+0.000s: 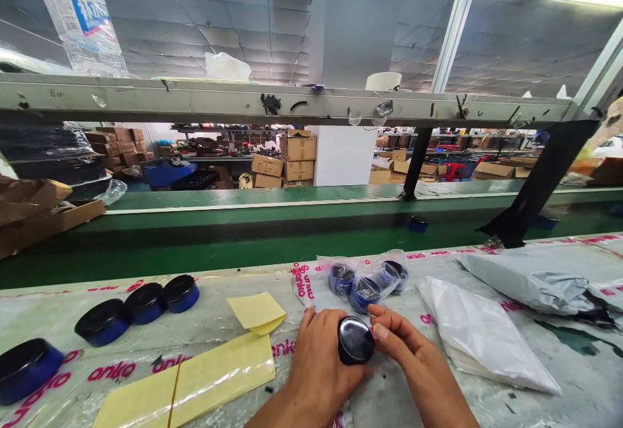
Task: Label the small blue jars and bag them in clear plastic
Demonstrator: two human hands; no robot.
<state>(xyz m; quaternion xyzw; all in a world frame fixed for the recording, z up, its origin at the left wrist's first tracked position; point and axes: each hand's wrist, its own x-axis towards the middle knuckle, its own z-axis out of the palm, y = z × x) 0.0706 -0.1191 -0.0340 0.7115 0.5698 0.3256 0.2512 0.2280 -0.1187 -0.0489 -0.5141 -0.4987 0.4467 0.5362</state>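
My left hand (318, 363) wraps round a small round item with a glossy black top (355, 339), tilted so the top faces me. Beside it, my right hand (411, 356) has thumb and fingers slightly apart at the item's right edge; whether they touch it I cannot tell. Just behind my hands lie several blue-and-black round items in clear plastic bags (366, 290). To the left stands a row of similar loose blue rounds with black tops (146, 302). Yellow printed label sheets (224, 376) lie left of my left hand, with a smaller yellow piece (256, 312) behind them.
White plastic bags (487, 337) and a grey plastic packet (530, 282) lie at the right. Behind the plastic-covered bench runs a green conveyor belt (219, 239). A metal shelf rail (195, 100) crosses above it, with a black-wrapped post (545, 181). An open carton (43, 220) stands left.
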